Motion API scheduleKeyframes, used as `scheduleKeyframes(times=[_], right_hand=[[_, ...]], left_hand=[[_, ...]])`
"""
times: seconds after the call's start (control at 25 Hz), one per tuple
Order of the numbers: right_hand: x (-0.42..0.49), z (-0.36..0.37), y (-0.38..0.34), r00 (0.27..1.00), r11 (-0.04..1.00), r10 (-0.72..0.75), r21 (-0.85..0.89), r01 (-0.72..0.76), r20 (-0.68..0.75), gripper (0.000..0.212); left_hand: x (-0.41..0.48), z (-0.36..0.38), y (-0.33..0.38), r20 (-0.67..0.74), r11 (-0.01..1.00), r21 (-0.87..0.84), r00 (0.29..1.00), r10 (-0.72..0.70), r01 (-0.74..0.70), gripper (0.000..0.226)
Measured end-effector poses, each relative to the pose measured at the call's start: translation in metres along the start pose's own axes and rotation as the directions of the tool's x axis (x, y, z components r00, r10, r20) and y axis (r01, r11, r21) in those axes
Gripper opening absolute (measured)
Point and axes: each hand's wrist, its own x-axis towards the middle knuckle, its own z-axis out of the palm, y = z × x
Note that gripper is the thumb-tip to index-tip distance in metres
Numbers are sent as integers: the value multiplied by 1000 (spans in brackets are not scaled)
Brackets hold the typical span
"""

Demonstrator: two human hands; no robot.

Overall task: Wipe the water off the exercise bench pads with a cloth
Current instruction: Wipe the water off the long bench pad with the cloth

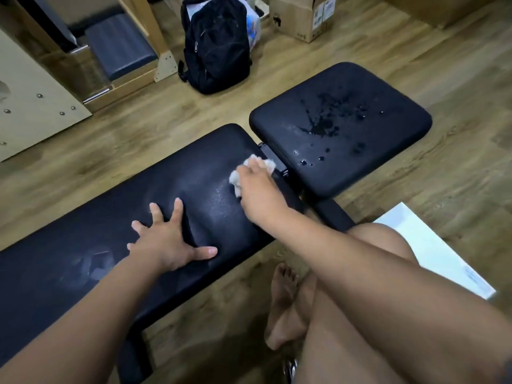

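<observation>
Right grip (257, 187) has the cloth (236, 180) wadded under curled fingers; it looks soft and light, so a loose bunch works. Left grip (166, 242) lies flat and splayed on the slick-looking back pad (194, 170), holding nothing.

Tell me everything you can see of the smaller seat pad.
The seat pad is black, vinyl-looking, a cushioned rounded square lying flat across a narrow gap from the long pad. A water puddle and scattered droplets sit on its middle and near edge. Nothing touches it; the right hand grips the cloth on the long pad beside it.
</observation>
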Motion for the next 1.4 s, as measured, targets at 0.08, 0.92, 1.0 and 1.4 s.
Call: scheduleKeyframes(times=[0.08,0.92,1.0,1.4], right_hand=[[55,5,-16,995,994,73,-88,-67,67,46],[166,-22,-5,963,981,193,-58,-185,189,39],[169,-25,-2,959,974,195,70,-213,207,35],[97,-38,-3,969,913,-57,-381,148,241,27]], left_hand=[[-1,1,0,0,1000,-5,1000,-4,4,137],[6,-9,14,46,998,-1,997,-62,62,150],[6,-10,15,49,998,-8,997,-64,64,150],[5,-8,17,42,998,-27,997,-64,65,149]])
